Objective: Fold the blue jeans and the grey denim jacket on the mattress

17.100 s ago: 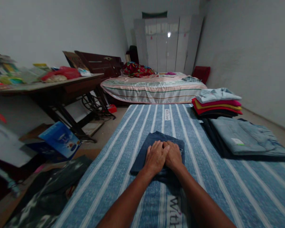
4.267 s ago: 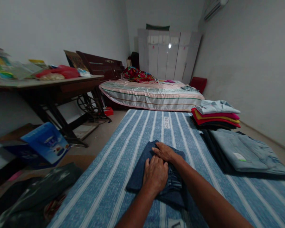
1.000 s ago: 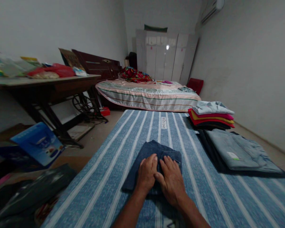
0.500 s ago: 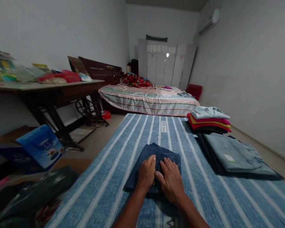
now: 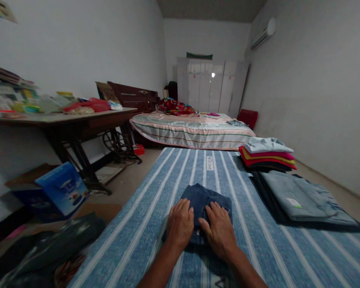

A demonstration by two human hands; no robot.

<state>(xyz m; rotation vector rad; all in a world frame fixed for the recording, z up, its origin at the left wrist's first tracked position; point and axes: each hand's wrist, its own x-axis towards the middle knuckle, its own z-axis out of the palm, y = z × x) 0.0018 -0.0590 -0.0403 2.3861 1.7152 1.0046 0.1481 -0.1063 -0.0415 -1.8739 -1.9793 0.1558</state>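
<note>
A dark blue denim garment [image 5: 199,197], folded into a compact bundle, lies on the blue-and-white striped cover [image 5: 156,208] in front of me. My left hand [image 5: 181,224] rests on its left side, palm down with the fingers stretched forward. On the right part of the denim, my right hand [image 5: 219,230] lies flat, thumb spread toward the left hand. Neither hand grips the cloth. Both palms and forearms hide the near part of the bundle.
To the right lie folded light blue jeans [image 5: 303,196] on darker ones, with a stack of coloured folded clothes [image 5: 267,156] behind. At left stand a sewing-machine table [image 5: 87,116] and a blue box [image 5: 63,190]. A bed [image 5: 192,132] lies beyond.
My left hand has slid outward to the left edge of the denim and a little toward me. The right hand stays in nearly the same place on it. The view has tilted up slightly.
</note>
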